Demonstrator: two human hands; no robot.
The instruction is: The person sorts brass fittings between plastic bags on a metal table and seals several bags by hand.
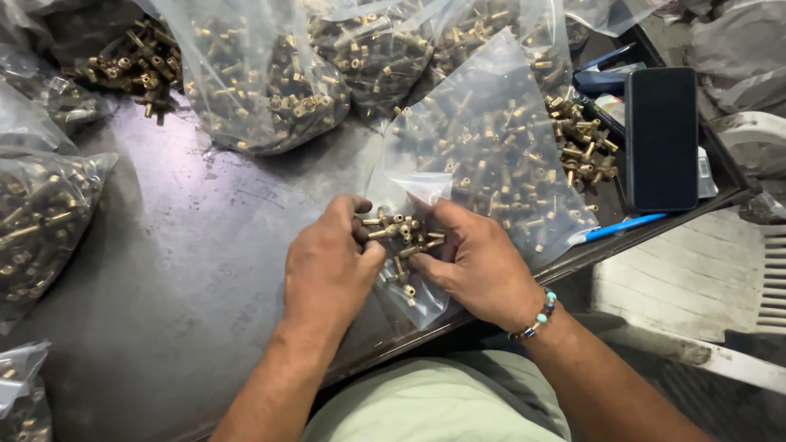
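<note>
Dark metal worktable (188, 270) filling the frame, ringed by clear plastic bags of brass fittings — biggest (262, 74) along the top, another (37, 221) at the left edge. Right of centre, a partly filled bag (491, 155), long axis slanting from upper right down toward lower centre, mouth end lying between the hands. Black phone (661, 139) at upper right, blue pen (614, 227) just below it. Left hand (327, 270) and right hand (479, 266) at lower centre, about equally near, both curled and pinching a small cluster of brass fittings (401, 233) at the bag's mouth.
</note>
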